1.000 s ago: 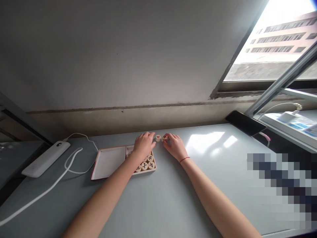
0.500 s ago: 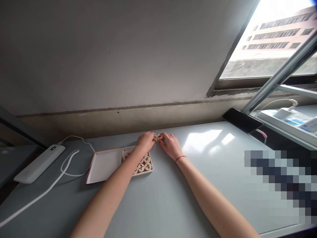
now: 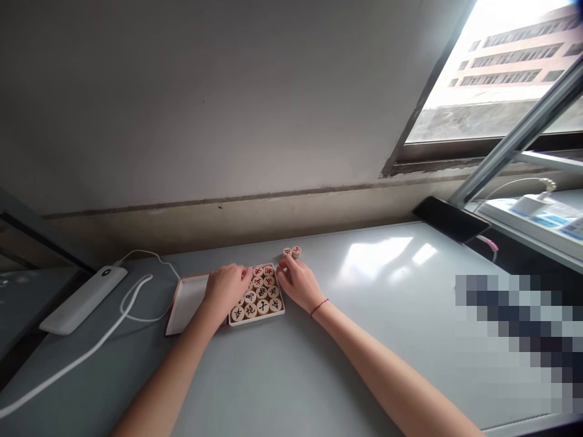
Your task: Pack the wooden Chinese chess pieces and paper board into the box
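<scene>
A shallow white box [image 3: 258,320] holds rows of round wooden pieces [image 3: 262,292] marked with red and black characters. Its open lid [image 3: 187,302] lies joined at the left, partly covered by my left forearm. My left hand [image 3: 229,285] is over the box's upper left part, fingers curled and closed; what is between the fingertips is hidden. Beyond the box's upper right corner, two small stacks of pieces [image 3: 292,251] stand side by side. My right hand [image 3: 300,283] is just below them, beside the box's right edge, with thumb and fingers apart and nothing seen between them.
A white power bank [image 3: 84,300] and looped white cables [image 3: 132,297] lie at the left. A wall runs behind the grey table [image 3: 364,340]. At the back right a black phone [image 3: 450,220] leans near a metal frame.
Both hands have moved away from the stacked pieces. My left hand went left over the box, and my right hand came down nearer the box. More pieces now show.
</scene>
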A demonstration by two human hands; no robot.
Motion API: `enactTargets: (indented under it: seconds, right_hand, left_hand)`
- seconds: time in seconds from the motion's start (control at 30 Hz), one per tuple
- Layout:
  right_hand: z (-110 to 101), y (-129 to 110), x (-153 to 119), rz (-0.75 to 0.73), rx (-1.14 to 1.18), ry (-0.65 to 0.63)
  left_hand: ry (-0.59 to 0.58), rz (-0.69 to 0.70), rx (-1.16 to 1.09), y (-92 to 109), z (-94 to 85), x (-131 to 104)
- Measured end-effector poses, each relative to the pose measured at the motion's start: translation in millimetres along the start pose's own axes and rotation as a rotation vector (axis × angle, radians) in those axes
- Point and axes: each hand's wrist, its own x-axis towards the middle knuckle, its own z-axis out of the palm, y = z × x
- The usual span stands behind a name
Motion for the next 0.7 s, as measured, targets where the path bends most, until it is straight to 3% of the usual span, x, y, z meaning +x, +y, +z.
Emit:
enactTargets:
  seconds: [0.13, 0.27, 0.53, 0.7]
  right_hand:
    - [5.3, -5.4, -3.9, -0.018, -0.001, -0.011]
    - [5.8, -4.6, -5.9, -0.037, -0.005, -0.011]
    - [5.3, -4.4, -5.6, -0.051, 0.008, 0.058]
    - [-0.4, -15.3, -6.2, -0.226, 0.007, 0.168]
  left_hand:
    - [0.052, -0.04, 0.046, 13.9, 16.2, -6.1]
    - [0.088, -0.062, 0.039, 21.7, 21.4, -6.2]
    - [0.123, -0.058, -0.046, 18.9, 21.5, -7.9]
    - [0.254, 0.016, -0.298, 28.8, 12.3, -13.1]
